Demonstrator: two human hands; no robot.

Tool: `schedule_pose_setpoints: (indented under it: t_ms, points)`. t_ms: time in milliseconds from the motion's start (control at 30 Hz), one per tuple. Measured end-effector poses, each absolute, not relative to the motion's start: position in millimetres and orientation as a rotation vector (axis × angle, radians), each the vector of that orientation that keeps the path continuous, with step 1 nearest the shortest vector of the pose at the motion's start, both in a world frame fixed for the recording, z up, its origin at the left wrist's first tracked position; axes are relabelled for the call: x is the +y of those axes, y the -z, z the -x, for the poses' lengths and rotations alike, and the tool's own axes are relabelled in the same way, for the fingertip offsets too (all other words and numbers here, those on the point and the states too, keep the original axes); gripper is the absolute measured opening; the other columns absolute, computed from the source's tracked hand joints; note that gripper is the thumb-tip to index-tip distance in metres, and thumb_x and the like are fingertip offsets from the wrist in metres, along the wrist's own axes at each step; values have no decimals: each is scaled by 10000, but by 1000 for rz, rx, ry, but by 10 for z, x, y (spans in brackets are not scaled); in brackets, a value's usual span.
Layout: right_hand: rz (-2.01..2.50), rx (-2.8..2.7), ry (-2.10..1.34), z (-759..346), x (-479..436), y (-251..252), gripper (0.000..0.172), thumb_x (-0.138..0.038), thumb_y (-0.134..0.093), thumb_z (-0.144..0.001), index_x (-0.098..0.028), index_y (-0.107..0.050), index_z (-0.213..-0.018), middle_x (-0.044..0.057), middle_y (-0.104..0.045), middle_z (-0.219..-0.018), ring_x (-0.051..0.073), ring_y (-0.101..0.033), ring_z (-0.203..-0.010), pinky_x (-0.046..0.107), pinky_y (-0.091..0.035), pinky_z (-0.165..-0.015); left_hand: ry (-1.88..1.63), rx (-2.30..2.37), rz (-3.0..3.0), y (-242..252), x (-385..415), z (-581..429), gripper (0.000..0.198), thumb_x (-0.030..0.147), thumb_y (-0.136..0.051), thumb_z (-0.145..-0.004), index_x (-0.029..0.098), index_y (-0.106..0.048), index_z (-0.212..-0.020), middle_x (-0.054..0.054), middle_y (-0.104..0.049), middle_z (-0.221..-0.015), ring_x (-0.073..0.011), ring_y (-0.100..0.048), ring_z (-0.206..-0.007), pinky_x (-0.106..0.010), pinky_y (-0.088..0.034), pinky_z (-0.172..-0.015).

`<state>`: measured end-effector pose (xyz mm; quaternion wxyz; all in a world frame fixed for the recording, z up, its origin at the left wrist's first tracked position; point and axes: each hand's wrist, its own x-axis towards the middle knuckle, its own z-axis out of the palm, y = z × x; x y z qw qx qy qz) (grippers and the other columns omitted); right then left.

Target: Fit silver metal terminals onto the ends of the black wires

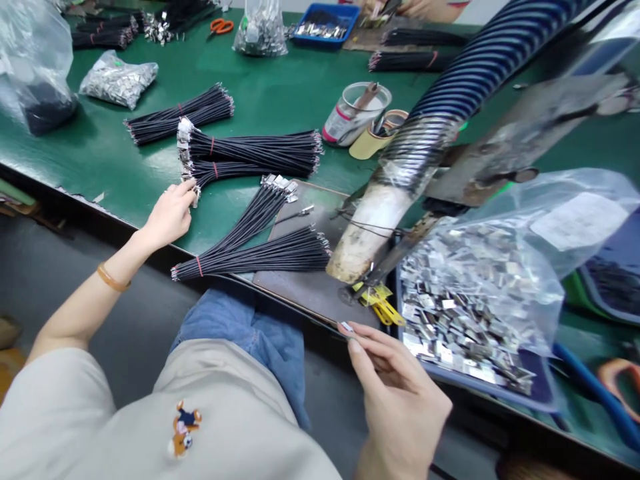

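My left hand (173, 208) reaches to the left end of a red-banded bundle of black cables (255, 152), fingertips closed at its metal end pieces. Whether it grips one cable or several is hidden. Between the thumb and fingers of my right hand (403, 383) is a small shiny metal clip (346, 327), held just off the table's front edge. Nearer to me, a second cable bundle (250, 257) fans out in two branches from a red band. One single cable (295, 215) with a metal end lies between the branches.
An open bag of metal clips (460, 320) fills a blue tray by my right hand. A ribbed hose (450, 87) and metal arm (530, 140) slant over the table. Yellow-handled snips (385, 310), a plastic tub (353, 117) and more cables (183, 115) lie around. A person's hand (417, 8) shows behind.
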<state>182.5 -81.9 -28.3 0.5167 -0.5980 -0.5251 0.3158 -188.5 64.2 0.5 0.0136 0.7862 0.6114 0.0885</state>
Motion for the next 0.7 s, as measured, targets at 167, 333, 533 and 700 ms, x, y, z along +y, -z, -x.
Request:
schedule_pose_setpoints:
  t_ms: [167, 333, 533, 700]
  points:
    - [1440, -1250, -770, -1828, -836, 297, 69, -251, -777, -805, -210, -746, -759, 62, -780, -900, 177, -752, -818, 268, -602, -711, -292, 1868, -2436, 22, 571, 1911, 306, 43, -434, -779, 140, -657, -965, -180, -570, -1483, -357, -586, -1257, -551, -468, -1038]
    - [1444, -1251, -752, -1822, -834, 277, 85, -260, -778, -803, -205, -741, -750, 66, -781, -894, 183, -750, -805, 285, -603, -710, -240, 1851, -2487, -12, 591, 1911, 281, 52, -438, -801, 147, -656, -950, -161, -627, -1425, -343, -607, -1201, -518, -477, -1027]
    - [1462, -1261, -729, -1811, -831, 247, 130, -298, -783, -800, -199, -741, -729, 83, -776, -878, 210, -747, -789, 325, -607, -686, -264, 2085, -2446, -160, 797, 1861, 362, 41, -394, -853, 158, -631, -1100, -167, -507, -1537, -397, -486, -1336, -585, -422, -1031]
    - [1472, -1248, -736, -1811, -846, 259, 113, -297, -784, -802, -206, -749, -746, 80, -778, -899, 213, -751, -813, 331, -612, -708, -194, 2128, -2354, -150, 794, 1795, 386, 31, -381, -845, 126, -620, -1133, -229, -505, -1497, -432, -521, -1280, -619, -438, -992]
